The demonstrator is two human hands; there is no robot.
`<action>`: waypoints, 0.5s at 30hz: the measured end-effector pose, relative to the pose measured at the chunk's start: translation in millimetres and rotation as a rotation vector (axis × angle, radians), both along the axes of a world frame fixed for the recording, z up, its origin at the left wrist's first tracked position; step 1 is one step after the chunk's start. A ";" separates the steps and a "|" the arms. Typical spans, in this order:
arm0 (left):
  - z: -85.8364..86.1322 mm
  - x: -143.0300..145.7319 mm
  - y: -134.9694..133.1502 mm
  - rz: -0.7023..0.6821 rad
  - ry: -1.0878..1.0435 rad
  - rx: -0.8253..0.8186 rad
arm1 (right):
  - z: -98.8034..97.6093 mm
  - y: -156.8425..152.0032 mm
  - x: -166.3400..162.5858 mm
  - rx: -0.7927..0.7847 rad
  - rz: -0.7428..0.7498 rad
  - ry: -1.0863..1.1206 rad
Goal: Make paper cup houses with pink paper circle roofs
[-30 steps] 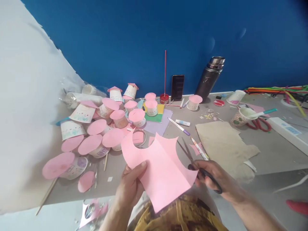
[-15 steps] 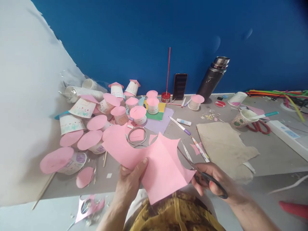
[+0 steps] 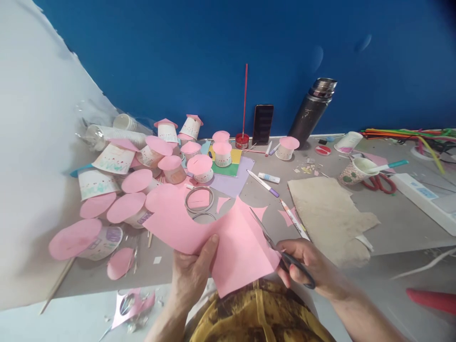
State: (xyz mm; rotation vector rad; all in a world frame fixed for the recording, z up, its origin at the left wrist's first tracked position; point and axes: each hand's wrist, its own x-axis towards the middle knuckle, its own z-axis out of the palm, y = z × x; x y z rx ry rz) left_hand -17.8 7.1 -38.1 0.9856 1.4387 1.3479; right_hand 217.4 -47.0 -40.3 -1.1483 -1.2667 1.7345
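One big pink sheet (image 3: 238, 254) is up in front of you, over the near edge of the worktop (image 3: 274, 166). It has a round bite cut from its far side. Your left hand (image 3: 192, 273) is clamped on it, thumb on top and fingers under. Your right hand (image 3: 306, 263) is wrapped around the handles of the black scissors (image 3: 295, 262). Their blades lie along the right edge of the sheet; you can't tell if the blades are apart or together.

Past the round bite you can see a gray ring (image 3: 213, 202) on the worktop. To your left sit lots of paper cups with flat pink tops (image 3: 126, 206). To your right are an orange-tipped marker (image 3: 294, 219) and, just beside it, a tan cloth (image 3: 327, 221). Farther out is a spotted cup (image 3: 351, 173). At the back, a phone (image 3: 262, 125) and a dark flask (image 3: 309, 116) stand near the blue wall (image 3: 199, 57).
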 end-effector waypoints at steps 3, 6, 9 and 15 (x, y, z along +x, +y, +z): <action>-0.9 -0.6 0.2 -0.009 0.009 -0.015 | -0.9 0.4 -1.1 -0.009 -0.004 -0.007; -0.7 -0.5 0.0 -0.016 0.012 -0.026 | -1.2 -0.2 -2.3 -0.010 -0.016 -0.001; 0.7 0.6 -0.3 -0.021 -0.009 -0.017 | -1.5 -0.9 -3.1 -0.006 -0.023 0.019; 3.0 1.0 -1.6 -0.075 -0.018 -0.047 | -4.3 -1.4 -3.7 -0.012 -0.025 0.035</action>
